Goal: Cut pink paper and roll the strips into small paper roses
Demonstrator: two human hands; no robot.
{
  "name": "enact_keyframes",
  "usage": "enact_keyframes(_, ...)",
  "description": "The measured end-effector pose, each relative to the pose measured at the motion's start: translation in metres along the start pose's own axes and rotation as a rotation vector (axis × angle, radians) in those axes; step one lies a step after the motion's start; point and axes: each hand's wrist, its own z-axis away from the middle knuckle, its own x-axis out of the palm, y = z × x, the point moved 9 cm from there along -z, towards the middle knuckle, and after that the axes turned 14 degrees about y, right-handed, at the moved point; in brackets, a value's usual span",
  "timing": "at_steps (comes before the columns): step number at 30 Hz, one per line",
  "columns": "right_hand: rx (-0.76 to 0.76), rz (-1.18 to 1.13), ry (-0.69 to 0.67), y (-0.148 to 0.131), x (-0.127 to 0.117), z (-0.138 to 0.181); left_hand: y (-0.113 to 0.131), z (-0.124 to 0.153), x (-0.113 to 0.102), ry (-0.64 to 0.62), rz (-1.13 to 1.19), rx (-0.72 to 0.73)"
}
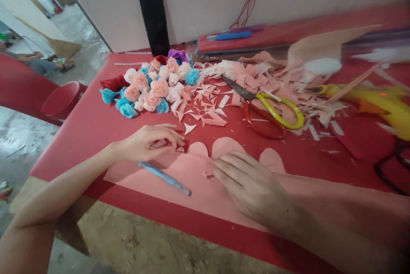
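My left hand [150, 142] curls over the far left part of a pink crepe-like paper sheet [211, 199], with small pink paper scraps [157, 143] between its thumb and fingers. Over the middle of the sheet is my right hand [250, 180], fingers together, pinching a small pink paper scrap [208, 173]; its thumb is hidden. Beyond the fingers, rounded pink paper petals [228, 146] lie along the sheet's far edge. A light-blue pen [165, 178] rests on the sheet between the hands.
Behind the hands are paper roses [158, 88] in several colours, pink and white offcuts [208, 99], and scissors [272, 109] with red and yellow handles. A yellow glue gun [371, 99] lies right. A black phone-like slab [155, 22] leans on the wall; a red bucket [62, 99] stands left.
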Motion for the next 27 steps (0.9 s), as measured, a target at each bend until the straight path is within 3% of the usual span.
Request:
enact_keyframes(6,0.156,-0.065,0.093,0.015,-0.016,-0.007,0.003,-0.002,-0.011,0.22,0.034,-0.232)
enact_keyframes(10,0.379,-0.203,0.197,0.037,-0.043,-0.022,0.02,-0.011,-0.013,0.353,0.11,-0.373)
enact_keyframes(14,0.68,-0.464,0.214,0.055,-0.058,-0.039,0.052,-0.039,-0.017,0.42,0.225,-0.241)
enact_keyframes(17,0.801,-0.585,0.263,0.059,-0.066,-0.046,0.068,-0.059,-0.026,0.501,0.266,-0.128)
enact_keyframes(24,0.747,-0.617,0.326,0.06,-0.078,-0.053,0.093,-0.078,-0.028,0.557,0.31,0.053)
enact_keyframes(27,0.805,-0.703,0.301,0.063,-0.072,-0.047,0.104,-0.077,-0.022,0.506,0.334,0.115)
